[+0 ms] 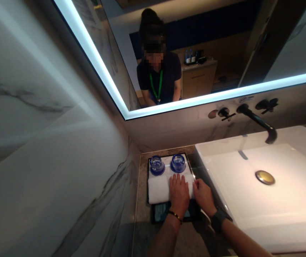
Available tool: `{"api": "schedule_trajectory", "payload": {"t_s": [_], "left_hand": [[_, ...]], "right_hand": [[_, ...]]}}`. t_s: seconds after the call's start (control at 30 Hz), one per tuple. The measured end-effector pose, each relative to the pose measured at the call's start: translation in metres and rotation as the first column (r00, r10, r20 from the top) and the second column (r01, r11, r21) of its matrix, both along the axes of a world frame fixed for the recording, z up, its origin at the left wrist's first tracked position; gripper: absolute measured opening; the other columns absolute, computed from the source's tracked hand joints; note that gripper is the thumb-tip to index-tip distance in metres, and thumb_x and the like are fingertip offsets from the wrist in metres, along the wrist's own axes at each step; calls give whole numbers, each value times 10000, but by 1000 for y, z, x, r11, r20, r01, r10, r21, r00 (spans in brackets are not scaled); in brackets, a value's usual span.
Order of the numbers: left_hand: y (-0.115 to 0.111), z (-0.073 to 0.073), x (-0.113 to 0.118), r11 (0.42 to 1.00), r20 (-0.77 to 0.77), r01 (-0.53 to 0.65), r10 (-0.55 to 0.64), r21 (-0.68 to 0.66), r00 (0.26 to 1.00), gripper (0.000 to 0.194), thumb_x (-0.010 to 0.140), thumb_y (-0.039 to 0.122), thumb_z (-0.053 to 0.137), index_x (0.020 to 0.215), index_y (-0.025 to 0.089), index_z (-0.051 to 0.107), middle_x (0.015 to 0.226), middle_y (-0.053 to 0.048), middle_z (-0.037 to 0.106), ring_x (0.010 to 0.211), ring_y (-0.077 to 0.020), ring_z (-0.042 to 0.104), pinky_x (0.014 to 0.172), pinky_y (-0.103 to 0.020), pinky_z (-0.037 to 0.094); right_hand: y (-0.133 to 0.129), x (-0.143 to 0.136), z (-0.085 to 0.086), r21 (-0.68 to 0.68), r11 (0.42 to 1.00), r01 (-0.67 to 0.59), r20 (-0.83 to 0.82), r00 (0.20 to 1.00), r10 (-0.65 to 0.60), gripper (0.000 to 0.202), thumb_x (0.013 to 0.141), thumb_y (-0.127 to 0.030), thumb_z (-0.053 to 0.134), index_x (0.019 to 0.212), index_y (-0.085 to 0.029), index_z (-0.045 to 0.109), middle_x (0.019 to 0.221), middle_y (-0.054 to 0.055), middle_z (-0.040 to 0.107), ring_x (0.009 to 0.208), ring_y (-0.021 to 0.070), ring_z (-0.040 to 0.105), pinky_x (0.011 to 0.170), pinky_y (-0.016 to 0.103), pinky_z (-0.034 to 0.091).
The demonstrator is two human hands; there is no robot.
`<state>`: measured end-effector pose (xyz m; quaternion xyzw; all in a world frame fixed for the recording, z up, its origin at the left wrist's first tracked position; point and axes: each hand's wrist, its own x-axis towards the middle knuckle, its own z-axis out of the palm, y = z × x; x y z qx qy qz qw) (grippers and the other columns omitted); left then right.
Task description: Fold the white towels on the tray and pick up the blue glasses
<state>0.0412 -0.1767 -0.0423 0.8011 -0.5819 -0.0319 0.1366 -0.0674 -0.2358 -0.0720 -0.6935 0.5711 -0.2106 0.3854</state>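
My left hand (179, 192) lies flat on a folded or rolled white towel (191, 185), fingers stretched forward. At the towel's right end, the curled fingers of my right hand (203, 195) pinch its edge. Beside my left hand is a second white towel (158, 191). Both towels lie on a dark-rimmed tray (148, 178). Behind them stand two blue-tinted glasses, a left glass (157, 165) and a right glass (177, 163), apparently upside down. My left palm and wrist hide part of the right towel.
A white basin (235, 203) stands close on the right, under a black faucet (260, 123). Nearer me, a dark tray (156, 214) with packets lies partly under my forearms. A marble wall (101, 178) borders the counter on the left; a lit mirror (209, 71) hangs behind.
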Motion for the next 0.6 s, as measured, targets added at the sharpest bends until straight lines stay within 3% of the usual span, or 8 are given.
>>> {"api": "schedule_trajectory", "payload": {"t_s": [0.07, 0.17, 0.27, 0.33, 0.43, 0.5, 0.6], "left_hand": [[9, 14, 23, 998, -35, -50, 49, -26, 998, 409, 964, 221, 334, 1280, 111, 569, 1326, -137, 562, 1293, -278, 458, 1142, -473, 348], [28, 29, 72, 976, -52, -203, 207, 80, 977, 444, 871, 77, 388, 1287, 29, 535, 1274, -175, 564, 1234, -273, 474, 1115, -405, 365], [40, 31, 107, 967, -56, -177, 190, 184, 980, 644, 676, -54, 420, 1313, -11, 500, 1218, -194, 574, 1187, -277, 491, 1075, -375, 382], [43, 29, 114, 971, -52, -148, 160, 187, 986, 635, 644, -49, 424, 1257, 35, 564, 1114, -178, 593, 1119, -292, 509, 1037, -411, 390], [48, 36, 108, 972, -56, -172, 183, 163, 982, 427, 653, 1, 441, 1010, 77, 663, 986, -167, 583, 1045, -315, 512, 985, -460, 391], [58, 50, 102, 967, -96, -210, 225, 144, 970, 300, 645, 29, 454, 866, 103, 643, 942, -144, 573, 982, -284, 535, 916, -413, 433], [83, 75, 88, 959, -184, -273, 283, 78, 941, 237, 647, 51, 436, 809, 148, 578, 917, -95, 551, 894, -209, 558, 816, -318, 469]], "right_hand": [[-1, -3, 5, -33, 999, -8, 36, 999, 10, 235, 908, -345, 353, 897, -177, 516, 799, 108, 619, 764, 272, 597, 693, 366, 405], [1, -5, 18, -119, 993, 0, 125, 992, 15, 373, 893, -418, 340, 1041, -125, 516, 961, 153, 589, 909, 296, 559, 836, 426, 407], [15, -2, 36, -176, 983, -52, 225, 970, 92, 472, 884, -458, 343, 1118, -86, 513, 1074, 173, 532, 1016, 287, 496, 951, 427, 361], [29, 3, 46, -149, 975, -165, 283, 938, 202, 465, 897, -463, 345, 1131, -105, 528, 1078, 153, 547, 1007, 264, 506, 947, 408, 365], [53, 11, 49, -2, 933, -361, 360, 870, 337, 431, 897, -495, 374, 1035, -147, 589, 997, 122, 606, 959, 255, 546, 898, 403, 383], [66, 14, 44, 173, 882, -439, 408, 847, 341, 469, 854, -581, 420, 898, -152, 602, 877, 118, 622, 849, 264, 573, 808, 413, 412], [79, 18, 36, 521, 708, -476, 470, 853, 227, 662, 808, -742, 342, 928, -127, 556, 810, 133, 629, 694, 252, 615, 651, 395, 470]]}}
